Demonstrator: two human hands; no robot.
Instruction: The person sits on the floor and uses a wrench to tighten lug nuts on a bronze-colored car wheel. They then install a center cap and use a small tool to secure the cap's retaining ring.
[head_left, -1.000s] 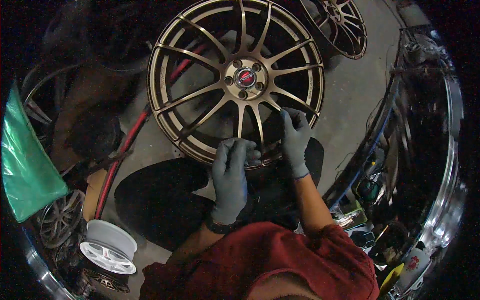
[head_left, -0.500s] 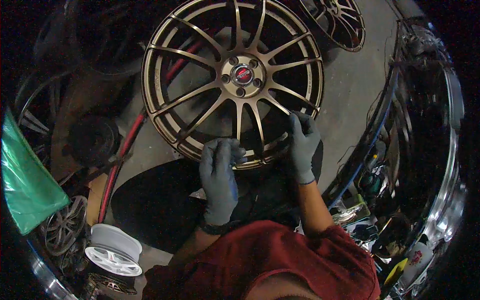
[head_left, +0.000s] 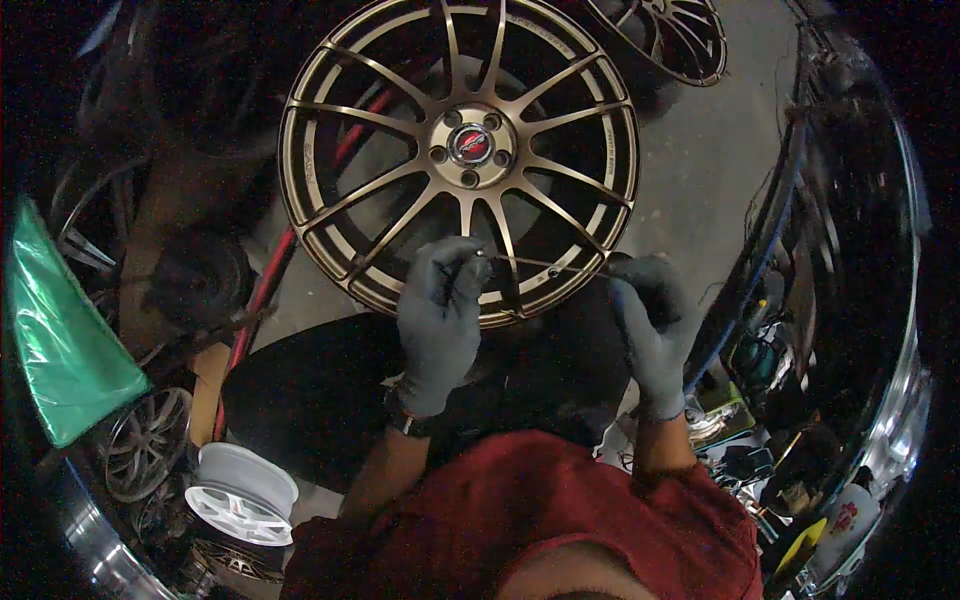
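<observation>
Before me is a bronze multi-spoke alloy wheel [head_left: 524,184], lying face up with a red-centred cap [head_left: 470,145] in its hub. Over its near rim my left hand [head_left: 440,325], in a grey glove, is closed in a pinch with a tiny shiny bit at the fingertips. A thin, light strand [head_left: 540,263] runs from there across the rim to my right hand [head_left: 655,325]. That gloved hand is also closed, its fingertips at the strand's other end by the wheel's lower right edge. Whether the strand is wire or thread cannot be made out.
A second bronze wheel [head_left: 700,45] lies at the far right. At the left are a red pole [head_left: 263,285], a green plastic sheet [head_left: 70,350], a grey wheel [head_left: 147,445] and a white wheel [head_left: 243,495]. Mixed clutter [head_left: 735,425] and a blue cord line the right side.
My right hand has moved right and down, away from the left hand, and a strand now shows stretched between them. My left hand has risen slightly. The view has shifted a little.
</observation>
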